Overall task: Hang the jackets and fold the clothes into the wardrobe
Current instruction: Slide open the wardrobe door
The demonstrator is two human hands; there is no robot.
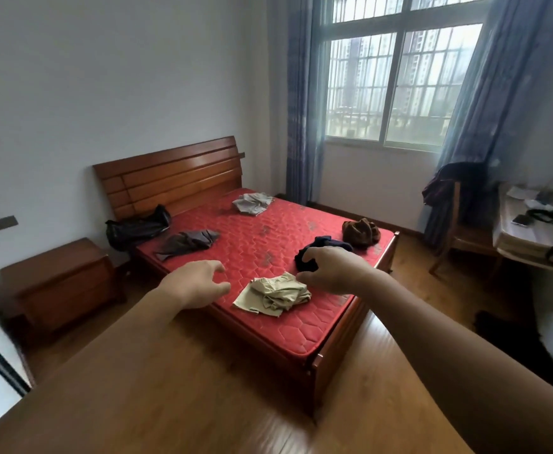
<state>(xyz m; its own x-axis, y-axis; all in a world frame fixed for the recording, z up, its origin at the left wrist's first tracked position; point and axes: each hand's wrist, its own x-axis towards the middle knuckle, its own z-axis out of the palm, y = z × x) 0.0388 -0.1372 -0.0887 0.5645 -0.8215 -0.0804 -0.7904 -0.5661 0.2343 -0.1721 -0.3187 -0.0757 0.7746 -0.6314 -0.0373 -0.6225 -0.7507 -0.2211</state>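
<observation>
Left hand [199, 283] and right hand [332, 270] stretch out empty, fingers loosely spread, toward the bed's red mattress [268, 231]; a crumpled beige garment [275, 294] lies near.

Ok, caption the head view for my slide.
Left hand and right hand reach toward crumpled beige garment on red quilted mattress.

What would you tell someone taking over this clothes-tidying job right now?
Left hand and right hand: both empty, fingers loosely curled, reaching toward the bed.
On the red quilted mattress: crumpled beige garment nearest, dark navy garment by the right hand, brown garment at the right edge, dark grey garment on the left, pale grey garment near the headboard.
Dark jacket is draped over the wooden chair.
Done: nothing visibly folded or hung.
Left: everything; no wardrobe clearly in view.
</observation>
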